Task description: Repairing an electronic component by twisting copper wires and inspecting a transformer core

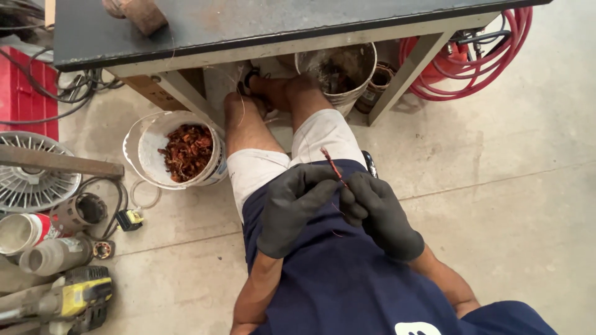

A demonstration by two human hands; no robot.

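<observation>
Seated person's gloved right hand (380, 214) pinches a thin reddish copper wire (331, 164), which runs up toward eleven o'clock; the gloved left hand (293, 208), fingers curled around nothing visible, touches its lower end.

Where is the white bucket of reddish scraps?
In the head view, the white bucket stands on the concrete floor to the person's left, beside the left knee and just in front of the table leg.
</observation>
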